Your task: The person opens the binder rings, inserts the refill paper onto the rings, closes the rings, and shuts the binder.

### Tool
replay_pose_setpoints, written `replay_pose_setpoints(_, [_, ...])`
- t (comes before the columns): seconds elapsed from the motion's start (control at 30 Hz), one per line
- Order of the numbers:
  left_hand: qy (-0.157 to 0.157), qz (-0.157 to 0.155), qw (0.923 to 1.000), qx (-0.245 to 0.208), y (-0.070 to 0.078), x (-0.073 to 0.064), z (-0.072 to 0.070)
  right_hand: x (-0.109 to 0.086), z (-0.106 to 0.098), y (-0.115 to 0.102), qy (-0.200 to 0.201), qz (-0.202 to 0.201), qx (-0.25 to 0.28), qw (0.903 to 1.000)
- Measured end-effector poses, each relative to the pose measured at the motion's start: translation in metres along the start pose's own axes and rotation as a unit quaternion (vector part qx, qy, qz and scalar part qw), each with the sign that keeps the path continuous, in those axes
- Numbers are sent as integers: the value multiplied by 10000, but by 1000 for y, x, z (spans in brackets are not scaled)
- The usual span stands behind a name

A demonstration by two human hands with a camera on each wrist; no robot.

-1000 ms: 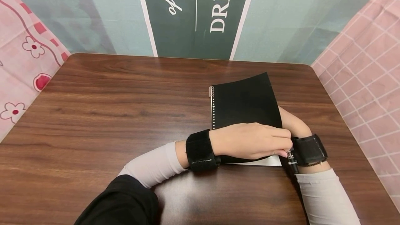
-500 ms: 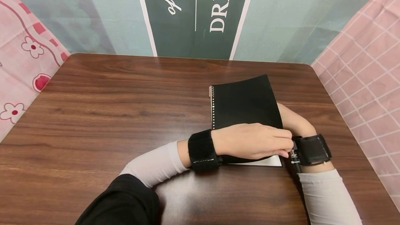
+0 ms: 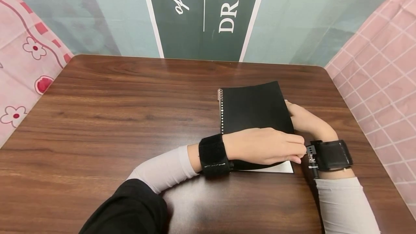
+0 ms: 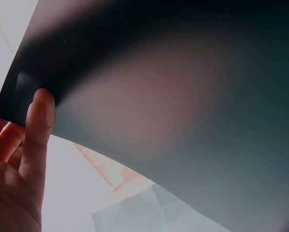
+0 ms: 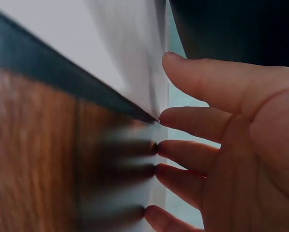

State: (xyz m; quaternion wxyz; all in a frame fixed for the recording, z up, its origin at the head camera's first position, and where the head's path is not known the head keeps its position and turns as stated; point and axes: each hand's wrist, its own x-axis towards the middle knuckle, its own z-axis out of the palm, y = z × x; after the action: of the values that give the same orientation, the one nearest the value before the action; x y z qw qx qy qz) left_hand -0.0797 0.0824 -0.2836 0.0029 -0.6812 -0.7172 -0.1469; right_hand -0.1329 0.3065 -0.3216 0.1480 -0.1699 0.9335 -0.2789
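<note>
A black-covered spiral notebook lies on the table with its cover lifted and bowed along the right side. My left hand reaches across it and pinches the cover's free edge; in the left wrist view the thumb lies against the cover's inner face. White pages show below the cover at the near edge. My right hand is at the notebook's right side, its fingertips partly hidden by the cover. In the right wrist view its fingers are extended, spread, tips right by the edge of the pages.
The notebook rests on a brown wood-grain table. Behind the table hangs a printed cloth with lettering, and pink cloths stand at both sides. Black straps with small cameras are on both wrists.
My right hand has slid out to the right from beneath the cover, so more of it shows. The cover's far corner has dropped slightly. My left hand keeps its pinch, shifted slightly right.
</note>
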Motion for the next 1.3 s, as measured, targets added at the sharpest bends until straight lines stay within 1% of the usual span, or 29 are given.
replay_pose_setpoints(0.27, [-34,-5,10000,-32,-1,1,2,2,-6,5,-250,155,136,9995])
replay_pose_setpoints(0.43, [66,83,9998,-159,-3,2,3,1,-8,7,-271,220,86,9994])
replay_pose_setpoints(0.5, [81,132,9999,-72,-4,2,3,0,-9,8,-295,257,53,9992])
replay_pose_setpoints(0.67, [77,240,9991,353,-5,4,5,0,-11,7,-349,423,-23,9985])
replay_pose_setpoints(0.7, [79,253,9989,393,-5,4,6,0,-12,6,-359,455,-31,9983])
replay_pose_setpoints(0.77, [56,247,9992,319,-6,5,6,0,-12,6,-388,505,-41,9980])
replay_pose_setpoints(1.03, [-221,223,9994,-153,-7,10,9,-1,-14,6,-481,614,-16,9970])
replay_pose_setpoints(1.17, [-579,182,9977,-302,-7,15,10,-3,-15,6,-523,715,-28,9961])
replay_pose_setpoints(1.3, [-930,56,9952,-290,-6,21,11,-5,-16,5,-531,808,54,9953])
